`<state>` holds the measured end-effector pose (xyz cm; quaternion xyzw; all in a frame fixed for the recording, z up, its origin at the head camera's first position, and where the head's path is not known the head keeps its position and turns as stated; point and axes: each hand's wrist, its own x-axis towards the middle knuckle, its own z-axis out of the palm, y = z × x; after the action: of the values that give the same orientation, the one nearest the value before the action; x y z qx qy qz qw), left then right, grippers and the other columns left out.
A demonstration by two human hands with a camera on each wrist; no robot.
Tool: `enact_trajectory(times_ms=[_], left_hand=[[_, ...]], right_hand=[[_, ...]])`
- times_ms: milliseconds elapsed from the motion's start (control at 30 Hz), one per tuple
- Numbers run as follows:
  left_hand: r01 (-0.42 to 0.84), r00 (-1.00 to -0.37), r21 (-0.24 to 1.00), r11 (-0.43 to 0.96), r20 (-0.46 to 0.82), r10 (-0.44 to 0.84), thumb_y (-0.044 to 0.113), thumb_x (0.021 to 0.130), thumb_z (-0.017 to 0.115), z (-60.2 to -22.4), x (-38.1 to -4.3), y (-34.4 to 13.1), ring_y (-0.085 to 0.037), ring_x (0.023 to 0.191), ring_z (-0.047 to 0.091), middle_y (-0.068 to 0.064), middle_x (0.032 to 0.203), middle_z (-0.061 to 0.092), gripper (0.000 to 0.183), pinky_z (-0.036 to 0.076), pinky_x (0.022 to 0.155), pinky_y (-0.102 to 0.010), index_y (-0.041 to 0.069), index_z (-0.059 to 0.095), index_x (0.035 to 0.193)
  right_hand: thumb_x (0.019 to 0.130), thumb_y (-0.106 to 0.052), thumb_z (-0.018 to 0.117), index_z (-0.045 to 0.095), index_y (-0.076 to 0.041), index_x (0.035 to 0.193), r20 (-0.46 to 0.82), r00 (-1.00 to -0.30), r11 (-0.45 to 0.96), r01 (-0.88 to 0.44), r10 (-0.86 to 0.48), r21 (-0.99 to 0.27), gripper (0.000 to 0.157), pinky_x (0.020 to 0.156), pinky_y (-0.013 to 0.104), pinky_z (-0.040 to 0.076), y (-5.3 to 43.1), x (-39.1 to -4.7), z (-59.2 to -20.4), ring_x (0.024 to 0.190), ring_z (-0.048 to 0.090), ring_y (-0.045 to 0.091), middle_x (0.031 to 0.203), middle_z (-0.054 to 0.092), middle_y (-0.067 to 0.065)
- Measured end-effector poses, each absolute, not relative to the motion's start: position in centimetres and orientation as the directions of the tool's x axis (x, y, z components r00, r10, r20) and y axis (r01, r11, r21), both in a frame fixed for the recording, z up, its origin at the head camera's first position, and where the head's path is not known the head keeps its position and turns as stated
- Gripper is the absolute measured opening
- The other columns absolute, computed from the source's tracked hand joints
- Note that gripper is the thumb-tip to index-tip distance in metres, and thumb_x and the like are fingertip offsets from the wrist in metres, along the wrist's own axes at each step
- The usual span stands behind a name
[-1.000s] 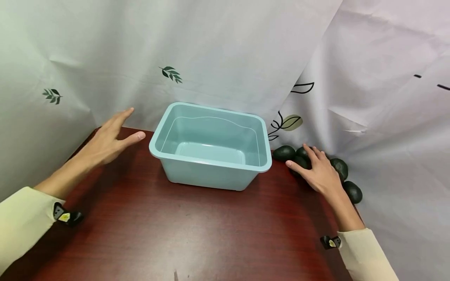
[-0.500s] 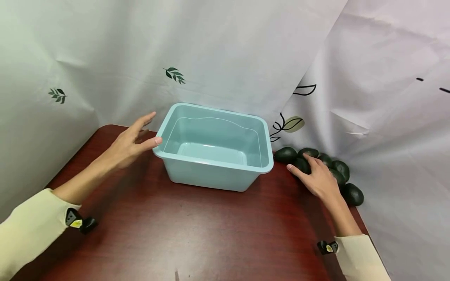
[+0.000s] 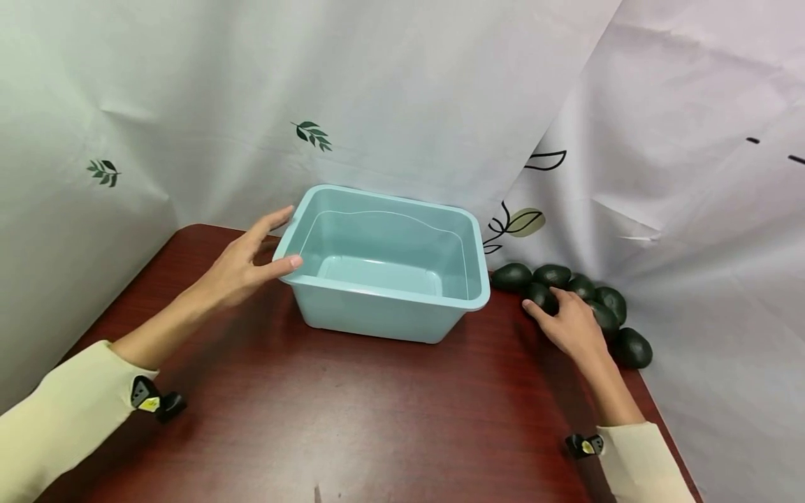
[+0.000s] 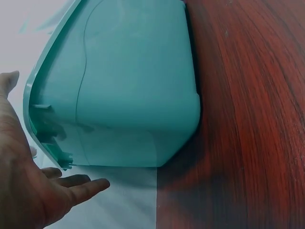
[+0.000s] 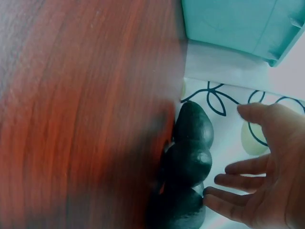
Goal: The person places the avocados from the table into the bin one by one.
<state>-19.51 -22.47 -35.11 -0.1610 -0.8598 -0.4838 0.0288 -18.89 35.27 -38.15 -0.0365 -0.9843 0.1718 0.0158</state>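
A light blue plastic bin (image 3: 371, 318) stands at the back of the table, nothing in it. At its left rim is my left hand (image 3: 235, 272), thumb over the near corner and fingers beside the outer edge. The left wrist view shows those fingers (image 4: 88, 188) spread apart near the bin's end wall (image 4: 119, 148). My right hand (image 3: 575, 325) reaches down over several dark green avocados at the right, its thumb and fingertips around the nearest avocado (image 3: 538, 296). In the right wrist view the fingers are loosely bent, just above the avocados (image 5: 188, 162).
The avocados, such as the rightmost one (image 3: 632, 348), lie along the table's right edge against a white curtain (image 3: 711, 293) with a leaf print. A dark red wooden table (image 3: 377, 412) spreads in front of the bin. Small cameras (image 3: 157, 399) sit at both wrists.
My left hand has moved right, from beside the bin to its left rim. My right hand has lowered slightly, its fingers drawing in toward the nearest avocado. The bin stays in place.
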Motion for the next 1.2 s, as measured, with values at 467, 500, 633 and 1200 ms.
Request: enact_trajectory(times_ms=[467,500,633,1200], left_hand=[[0.263,-0.954,0.833,0.486,0.152,0.257,0.036,0.106,0.078,-35.6,-19.3,-22.1,-0.028,0.153,0.054,-0.002,0.180,0.043,0.088,0.046,0.106,-0.018,0.038,0.029,0.179],[0.260,-0.955,0.835,0.485,0.147,0.257,0.036,0.106,0.078,-35.6,-19.3,-22.1,-0.027,0.153,0.053,-0.002,0.179,0.043,0.088,0.045,0.108,-0.019,0.039,0.029,0.179],[0.248,-0.958,0.837,0.488,0.135,0.254,0.038,0.105,0.079,-35.6,-19.3,-22.0,-0.027,0.153,0.051,-0.004,0.179,0.043,0.091,0.043,0.115,-0.037,0.040,0.028,0.180],[0.102,-0.973,0.866,0.490,-0.015,0.228,0.054,0.099,0.084,-34.2,-19.3,-20.2,-0.036,0.159,0.046,-0.002,0.187,0.027,0.108,0.037,0.130,-0.068,0.046,0.014,0.181]], right_hand=[[0.109,-0.054,0.067,0.044,0.016,0.164,0.041,-0.984,0.903,0.142,0.173,-0.406,0.092,0.124,0.075,0.041,34.5,-20.2,-38.9,0.151,0.046,0.065,0.161,0.051,0.044],[0.109,-0.054,0.067,0.044,0.016,0.164,0.039,-0.983,0.900,0.149,0.180,-0.410,0.092,0.124,0.074,0.042,34.4,-20.3,-39.0,0.151,0.046,0.064,0.161,0.051,0.044],[0.108,-0.052,0.069,0.045,0.017,0.163,0.038,-0.980,0.897,0.163,0.195,-0.412,0.092,0.123,0.073,0.045,34.1,-20.7,-39.1,0.150,0.048,0.064,0.160,0.052,0.045],[0.104,-0.038,0.077,0.072,0.013,0.102,0.077,-0.981,0.931,0.142,0.178,-0.336,0.051,0.090,0.070,0.060,33.2,-22.0,-39.4,0.106,0.071,0.061,0.116,0.071,0.045]])
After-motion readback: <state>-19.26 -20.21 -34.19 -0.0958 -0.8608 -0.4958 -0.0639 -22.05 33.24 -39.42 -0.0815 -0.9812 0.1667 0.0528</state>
